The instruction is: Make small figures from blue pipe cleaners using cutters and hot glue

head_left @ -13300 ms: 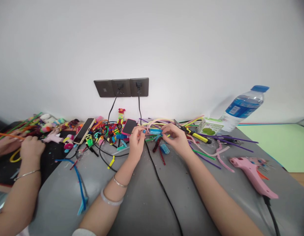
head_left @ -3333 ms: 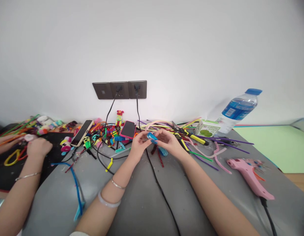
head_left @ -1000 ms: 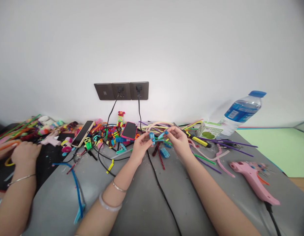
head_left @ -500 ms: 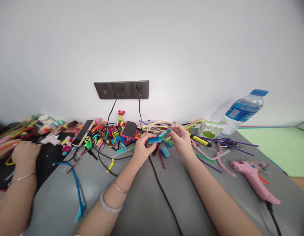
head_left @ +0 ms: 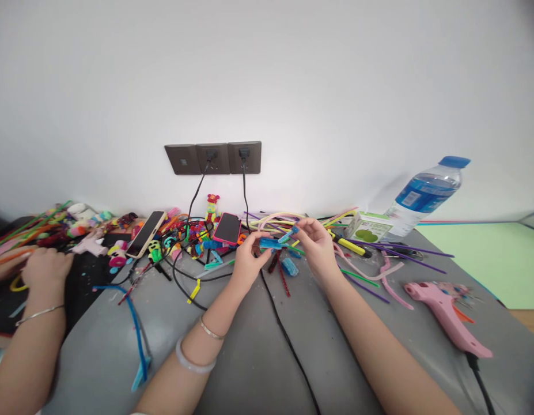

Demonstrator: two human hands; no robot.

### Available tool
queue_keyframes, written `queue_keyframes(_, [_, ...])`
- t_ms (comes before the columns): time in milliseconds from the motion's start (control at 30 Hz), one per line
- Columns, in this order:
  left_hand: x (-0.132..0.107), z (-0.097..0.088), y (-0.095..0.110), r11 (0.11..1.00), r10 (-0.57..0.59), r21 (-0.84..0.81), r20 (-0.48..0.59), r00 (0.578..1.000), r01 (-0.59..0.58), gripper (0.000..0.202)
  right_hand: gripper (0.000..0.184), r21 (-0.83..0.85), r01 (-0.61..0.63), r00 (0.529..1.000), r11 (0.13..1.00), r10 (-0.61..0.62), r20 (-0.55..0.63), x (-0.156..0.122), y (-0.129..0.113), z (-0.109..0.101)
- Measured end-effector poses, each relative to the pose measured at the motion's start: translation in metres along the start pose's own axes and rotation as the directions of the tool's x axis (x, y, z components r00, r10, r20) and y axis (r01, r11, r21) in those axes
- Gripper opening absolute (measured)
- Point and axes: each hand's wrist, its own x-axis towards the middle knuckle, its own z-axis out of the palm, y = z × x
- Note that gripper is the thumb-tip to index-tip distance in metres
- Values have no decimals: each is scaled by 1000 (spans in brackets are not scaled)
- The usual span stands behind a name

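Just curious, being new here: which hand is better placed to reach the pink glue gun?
Probably the right hand: the pink glue gun lies on that side, and the left hand is farther off. Both pinch blue fuzzy material.

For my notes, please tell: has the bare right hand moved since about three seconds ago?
Yes: against the dark rectangular wall sockets, the right hand has moved rightward, away from the left hand.

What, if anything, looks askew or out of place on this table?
The water bottle beside the green-and-white box looks slanted, cap to the right, though lens distortion may explain that. Purple stems fan out untidily in front; no liquid spill shows.
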Motion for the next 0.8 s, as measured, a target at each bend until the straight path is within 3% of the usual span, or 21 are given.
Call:
queue_keyframes(233, [1,1,-1,1000,20,-7,21,1000,-20,38,28,80,-33,999,996,33,4,0,-1,2])
queue_keyframes(800, [0,2,3,998,-26,-62,-3,1000,25,32,25,28,-8,989,1000,4,148,-3,-5,4])
